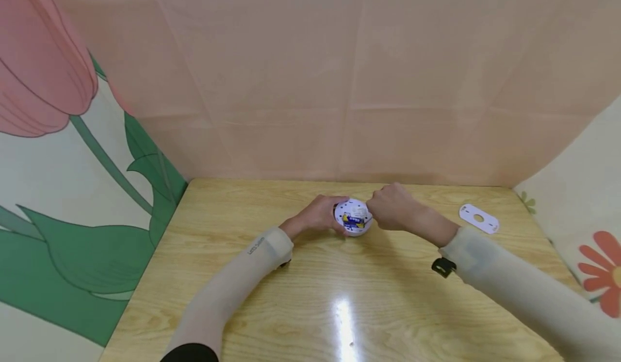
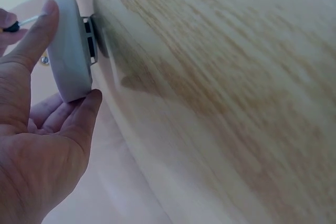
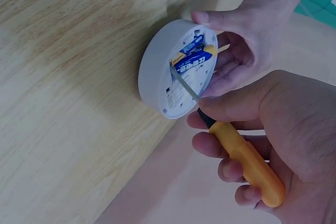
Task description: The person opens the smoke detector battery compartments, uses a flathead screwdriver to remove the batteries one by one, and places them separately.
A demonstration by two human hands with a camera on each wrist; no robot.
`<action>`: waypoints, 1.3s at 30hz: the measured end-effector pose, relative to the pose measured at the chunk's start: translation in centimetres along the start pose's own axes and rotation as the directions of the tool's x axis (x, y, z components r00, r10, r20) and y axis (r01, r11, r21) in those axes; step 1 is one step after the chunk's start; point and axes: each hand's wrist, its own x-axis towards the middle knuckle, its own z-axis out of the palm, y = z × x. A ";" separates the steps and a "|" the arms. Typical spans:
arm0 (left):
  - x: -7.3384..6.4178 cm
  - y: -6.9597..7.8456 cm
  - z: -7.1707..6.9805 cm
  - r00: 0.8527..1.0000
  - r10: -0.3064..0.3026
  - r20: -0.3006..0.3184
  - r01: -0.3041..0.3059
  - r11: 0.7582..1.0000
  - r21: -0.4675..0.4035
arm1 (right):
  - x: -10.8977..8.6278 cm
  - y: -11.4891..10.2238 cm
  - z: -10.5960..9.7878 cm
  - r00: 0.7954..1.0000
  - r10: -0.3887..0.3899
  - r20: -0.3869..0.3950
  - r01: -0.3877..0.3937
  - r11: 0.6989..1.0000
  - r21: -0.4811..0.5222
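My left hand grips a round white smoke alarm by its rim, thumb on one side and fingers on the other. The alarm's back, with small holes and a label, faces my right hand. Blue and yellow batteries sit in an opening there. In the right wrist view, my right hand holds a screwdriver by its orange handle. The shaft reaches the alarm's back, its tip at the edge of the batteries. From the left wrist view, a raised slotted part shows on the alarm's other face, towards the table.
A white oblong plate with a round hole lies on the wooden table at the right. A plain pinkish sheet hangs behind the table's back edge. Flower-patterned panels border both sides.
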 end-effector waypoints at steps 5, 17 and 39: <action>0.1 0.0 -0.1 1.000 -0.009 0.001 0.009 1.000 -0.003 | -0.2 0.5 0.5 1.000 0.017 -0.010 -0.016 0.999 0.052; 0.0 0.2 -0.1 1.000 -0.029 -0.002 0.029 1.000 0.011 | -2.3 1.6 2.3 0.999 0.036 -0.036 -0.027 0.979 0.203; 0.0 0.0 0.1 0.998 -0.054 -0.008 0.055 0.998 0.038 | -5.5 2.2 8.4 0.967 0.185 -0.173 -0.059 0.829 0.556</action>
